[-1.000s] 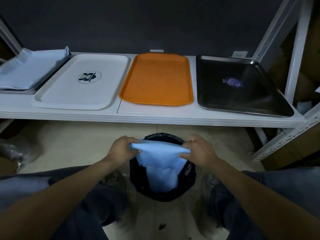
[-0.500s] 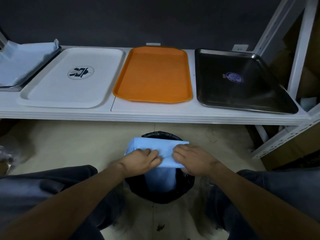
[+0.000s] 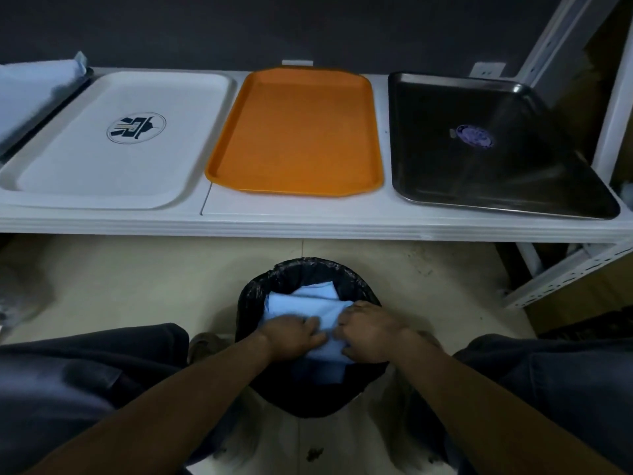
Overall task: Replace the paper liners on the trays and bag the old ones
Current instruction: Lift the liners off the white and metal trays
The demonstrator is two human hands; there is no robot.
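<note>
A folded light-blue paper liner (image 3: 308, 299) lies in the mouth of a bin lined with a black bag (image 3: 301, 265), on the floor between my knees. My left hand (image 3: 294, 337) and my right hand (image 3: 370, 332) sit close together on its near part, fingers curled into the paper, just inside the bag's rim. On the shelf above, a white tray (image 3: 102, 200), an orange tray (image 3: 294, 132) and a dark steel tray (image 3: 479, 173) lie bare. At the far left, another tray carries a blue liner (image 3: 30, 84).
The white shelf (image 3: 308, 221) runs across the view above the bin. Its perforated upright and brace (image 3: 565, 275) stand at the right. A stain marks the pale floor (image 3: 313, 454) near my feet. Cardboard shows behind the frame at the right.
The liner was held stretched above the bin a second ago. My hands came together, folded it, and have moved down into the bag's mouth with it.
</note>
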